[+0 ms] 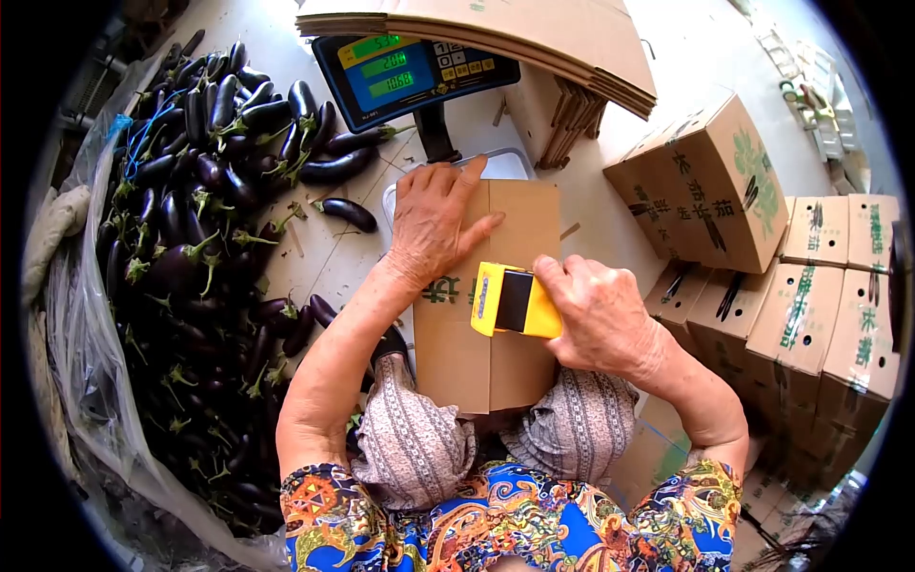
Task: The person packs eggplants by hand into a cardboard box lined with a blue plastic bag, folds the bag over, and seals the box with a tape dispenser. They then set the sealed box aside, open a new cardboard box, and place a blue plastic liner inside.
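Observation:
A closed brown cardboard box [453,367] stands between the knees, with a seam running down the middle of its top. Flat on its upper left part lies my left hand [437,217], fingers apart and thumb pointing right, holding nothing. My right hand [599,310] is wrapped round a yellow tape dispenser [486,300] with a dark window, over the right half of the box near the seam. The dispenser hides part of the green print on the box. Whether its edge touches the cardboard I cannot tell.
Many eggplants [224,100] are heaped at the left beside a plastic sheet [105,419]. A scale display [381,81] stands ahead, its tray [510,164] behind the box. Flattened cardboard [534,33] lies at the top. Printed boxes [696,181] are stacked at the right.

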The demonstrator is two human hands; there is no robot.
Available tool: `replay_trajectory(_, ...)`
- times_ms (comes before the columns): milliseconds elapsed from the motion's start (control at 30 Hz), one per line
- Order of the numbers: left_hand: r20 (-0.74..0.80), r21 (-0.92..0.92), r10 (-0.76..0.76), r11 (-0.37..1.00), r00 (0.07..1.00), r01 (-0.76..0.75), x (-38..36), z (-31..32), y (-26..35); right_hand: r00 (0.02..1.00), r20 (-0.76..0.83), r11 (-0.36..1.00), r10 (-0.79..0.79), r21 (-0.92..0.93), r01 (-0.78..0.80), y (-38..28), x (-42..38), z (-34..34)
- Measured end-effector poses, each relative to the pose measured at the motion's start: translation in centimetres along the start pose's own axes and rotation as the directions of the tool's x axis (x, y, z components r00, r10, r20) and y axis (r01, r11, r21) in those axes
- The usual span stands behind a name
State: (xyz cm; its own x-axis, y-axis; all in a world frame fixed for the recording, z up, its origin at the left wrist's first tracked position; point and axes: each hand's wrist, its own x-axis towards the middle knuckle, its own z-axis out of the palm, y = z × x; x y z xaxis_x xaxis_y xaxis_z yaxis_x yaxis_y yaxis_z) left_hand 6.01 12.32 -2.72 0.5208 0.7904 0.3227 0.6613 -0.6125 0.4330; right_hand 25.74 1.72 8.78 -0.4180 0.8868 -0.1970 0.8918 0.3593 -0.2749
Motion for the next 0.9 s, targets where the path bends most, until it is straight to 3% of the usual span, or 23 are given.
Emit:
replay_trajectory(167,0.007,0.070,0.115,0.991,0.993,-0.115,0.1,0.5,-0.6,1.000,0.009,1.000,0.008,-0.030,-0.008,-0.2,0.0,0.1)
replay_trajectory(467,0.103,0.118,0.052,0.991,0.993,-0.064,0.2,0.4,-1.1,0.992,0.129,0.999,-0.015,-0.034,0.020,-0.5,0.2,-0.6)
replay_trajectory(900,0.059,0.041,0.039,0.998,0.997,-0.042,0.4,0.5,-1.1,0.984,0.176,0.999,0.039,0.011,-0.042,2.3,-1.2,-0.3)
